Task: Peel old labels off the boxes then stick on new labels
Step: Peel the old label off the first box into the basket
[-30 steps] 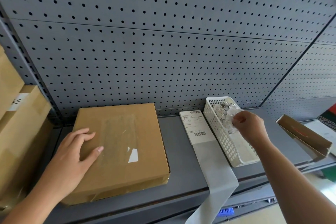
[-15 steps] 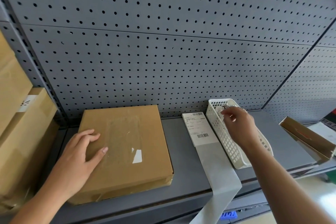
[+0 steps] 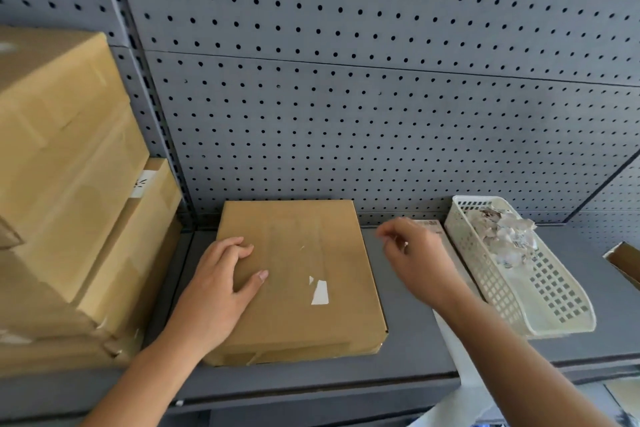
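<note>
A flat brown cardboard box (image 3: 304,315) lies on the grey shelf (image 3: 408,354). A small white scrap of old label (image 3: 320,293) is still stuck on its top. My left hand (image 3: 221,284) rests flat on the box's left part. My right hand (image 3: 415,256) hovers over the shelf between the box and the white basket (image 3: 554,305), fingers loosely curled, holding nothing that I can see. It covers most of the new label sheet (image 3: 431,224), whose white backing strip (image 3: 460,364) hangs over the shelf's front edge.
Crumpled peeled label scraps (image 3: 502,232) fill the basket's far end. Stacked brown cartons (image 3: 69,184) stand at the left. A grey pegboard wall (image 3: 346,97) closes the back. An open box flap (image 3: 623,260) shows at the right edge.
My right hand has left the basket and moved left over the label sheet toward the box. The view has shifted right and down. My left hand stays on the box.
</note>
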